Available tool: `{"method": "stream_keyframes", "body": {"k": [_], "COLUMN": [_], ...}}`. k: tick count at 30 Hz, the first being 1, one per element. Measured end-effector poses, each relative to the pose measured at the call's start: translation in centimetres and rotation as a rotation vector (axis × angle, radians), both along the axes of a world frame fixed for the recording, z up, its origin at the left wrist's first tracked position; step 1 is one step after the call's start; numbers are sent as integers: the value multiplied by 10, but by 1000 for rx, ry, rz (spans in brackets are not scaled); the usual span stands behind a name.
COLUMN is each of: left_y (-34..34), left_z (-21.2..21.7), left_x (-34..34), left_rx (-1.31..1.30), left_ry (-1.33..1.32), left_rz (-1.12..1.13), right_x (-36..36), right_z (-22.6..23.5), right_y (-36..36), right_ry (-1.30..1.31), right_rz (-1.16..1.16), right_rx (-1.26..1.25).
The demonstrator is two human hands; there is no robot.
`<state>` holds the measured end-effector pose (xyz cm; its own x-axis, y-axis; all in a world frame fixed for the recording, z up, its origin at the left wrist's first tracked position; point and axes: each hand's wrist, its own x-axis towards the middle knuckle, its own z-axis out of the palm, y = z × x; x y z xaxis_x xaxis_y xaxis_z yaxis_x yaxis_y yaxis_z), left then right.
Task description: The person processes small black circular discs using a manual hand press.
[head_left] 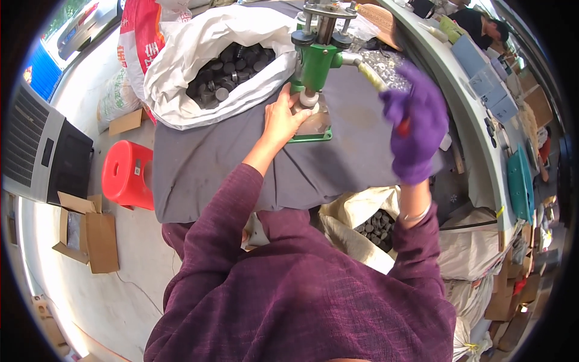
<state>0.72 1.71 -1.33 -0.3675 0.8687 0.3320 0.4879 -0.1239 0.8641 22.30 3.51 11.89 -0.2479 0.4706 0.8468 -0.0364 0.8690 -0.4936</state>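
A green hand press (pixel 316 66) stands at the far side of the cloth-covered table. My bare left hand (pixel 282 119) is at its base, thumb and fingers closed around the spot under the ram, beside a white round piece (pixel 309 98). What the fingertips pinch there is mostly hidden. My right hand (pixel 416 127), in a purple glove and smeared by motion, is closed around the end of the press lever (pixel 372 75), which has a yellowish wrapping. Left of the press, a white woven sack (pixel 175 66) lies open with many dark round caps (pixel 232 72) inside.
A grey cloth (pixel 205 163) covers the table. Below its front edge, an open cream sack (pixel 344 223) holds small dark pieces. Clear small parts (pixel 386 63) lie behind the lever. On the left floor are a red stool (pixel 123 172) and a cardboard box (pixel 99 241). Another person (pixel 476 27) is at far right.
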Motion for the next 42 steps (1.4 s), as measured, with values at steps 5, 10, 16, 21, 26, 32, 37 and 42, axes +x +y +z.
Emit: {"method": "stream_keyframes", "body": {"k": [5,10,16,21,26,32,37,42], "left_y": [-3,-15,-42,-32,-24,-29,-13,-1], "left_z": [13,1,18,4,10,9,21,10], "left_x": [6,-20,-138,-158,-165,-154,-89,-21], "left_rx": [2,233,66,-139,-231,35,193,-169], "left_ry": [-39,18,523,805,966,775,-39,-549], "left_rz": [-53,140,577,519,321,435,163,27], "right_x": [18,13,-14,-37,-56,-59,-55,-68], "right_z": [-57,-34,60,110,128,128,123,125], "right_y": [-27,-19,9,58,65,66,101,82], "right_ry": [167,81,129,36,170,187,209,244], "right_rz": [278,261,298,310,334,317,775,372], "right_rx": [-409,-429,-283,-469,-623,-612,-649,-593]}}
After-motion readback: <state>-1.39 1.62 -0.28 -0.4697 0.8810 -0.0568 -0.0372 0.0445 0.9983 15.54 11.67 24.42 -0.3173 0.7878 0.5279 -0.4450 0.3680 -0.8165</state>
